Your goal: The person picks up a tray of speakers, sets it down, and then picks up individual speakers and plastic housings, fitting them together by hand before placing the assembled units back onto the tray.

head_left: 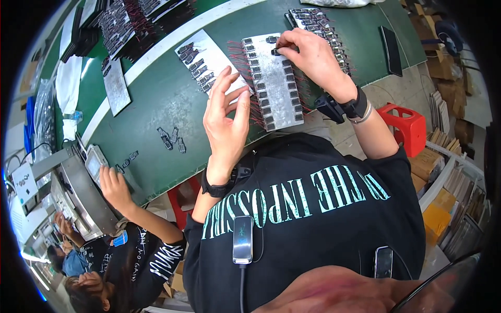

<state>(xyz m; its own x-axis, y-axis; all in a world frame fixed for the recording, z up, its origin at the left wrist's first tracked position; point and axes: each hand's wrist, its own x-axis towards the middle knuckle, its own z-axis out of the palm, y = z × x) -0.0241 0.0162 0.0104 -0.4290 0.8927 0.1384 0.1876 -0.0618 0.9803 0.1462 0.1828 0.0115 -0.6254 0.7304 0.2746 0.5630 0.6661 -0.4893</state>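
Note:
A long silver metal plate lies before me on the green bench. Small black rectangular parts line both its long edges, and thin red wires stick out at its left side. With thumb and forefinger, my right hand pinches one small black part near the plate's far end. My left hand is raised at the plate's left, fingers apart and holding nothing. Behind its fingertips lies a second metal plate, with black parts along its left edge. A black band is around each of my wrists.
Another loaded plate lies beyond my right hand, near a black phone-like slab. Loose black parts are on the green bench to the left. A co-worker's hand is at the left edge; a red stool stands right.

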